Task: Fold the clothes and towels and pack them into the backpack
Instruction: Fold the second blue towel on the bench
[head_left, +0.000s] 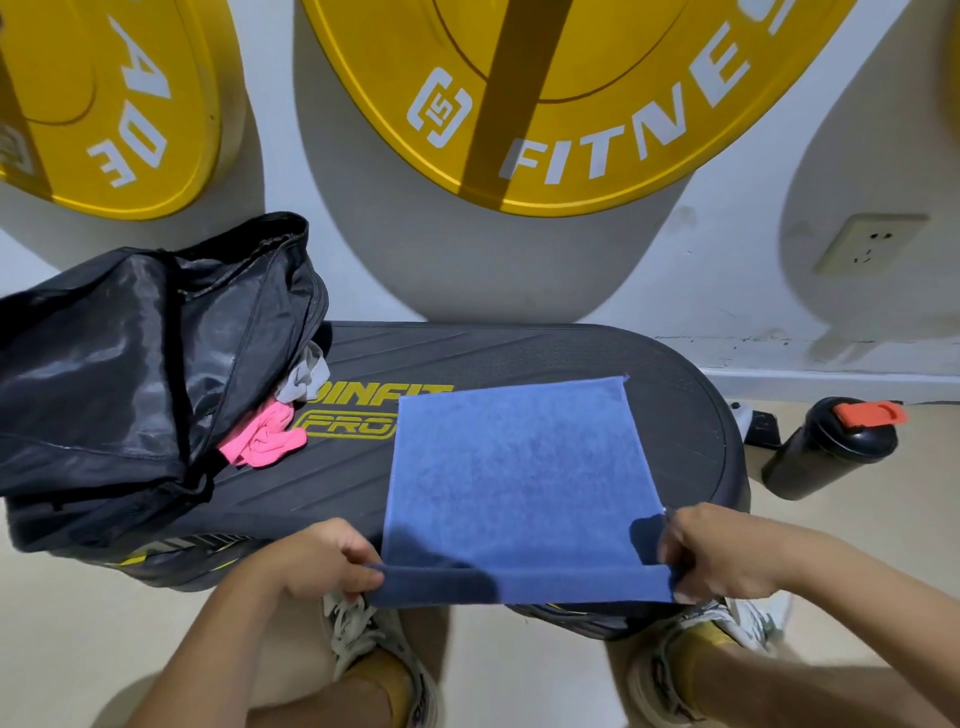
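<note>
A blue towel (519, 467) lies spread flat on the right half of a black step platform (519, 353). Its near edge hangs over the platform's front. My left hand (322, 564) pinches the near left corner of the towel. My right hand (722, 551) pinches the near right corner. A black backpack (130, 374) lies on the platform's left end with its main compartment gaping. A pink garment (265, 436) and a grey-white cloth (306, 374) lie crumpled at the backpack's mouth.
A black shaker bottle (826, 447) with a red cap stands on the floor right of the platform. Two yellow weight plates (571, 104) hang on the white wall behind. A wall socket (867, 244) is at the right. My shoes (363, 639) stand just below the platform.
</note>
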